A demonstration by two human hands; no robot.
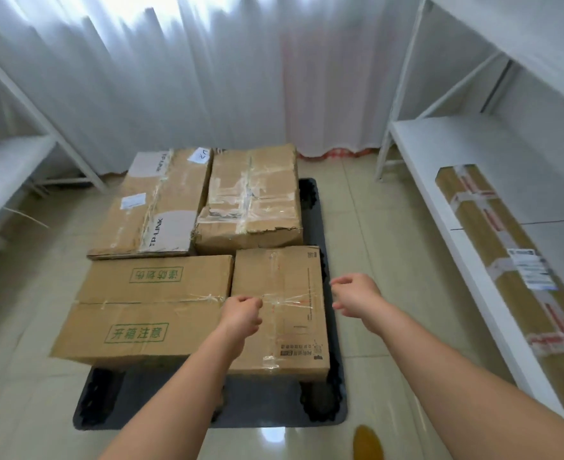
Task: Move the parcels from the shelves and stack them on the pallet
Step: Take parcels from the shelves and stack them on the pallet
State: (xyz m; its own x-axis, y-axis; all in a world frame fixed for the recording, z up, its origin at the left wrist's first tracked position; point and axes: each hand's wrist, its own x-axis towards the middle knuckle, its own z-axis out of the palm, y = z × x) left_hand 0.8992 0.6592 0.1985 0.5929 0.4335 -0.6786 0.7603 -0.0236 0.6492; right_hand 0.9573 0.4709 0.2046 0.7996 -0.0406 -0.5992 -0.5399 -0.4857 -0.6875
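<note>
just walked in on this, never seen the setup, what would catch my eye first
Four taped cardboard boxes packed side by side on a dark pallet in the middle of the floor, the near left box with green Chinese print and the far left TP-LINK box standing out. Both bare hands, the left hand and right hand, hover empty above the near right box. One long taped parcel lies on the white shelf at right.
</note>
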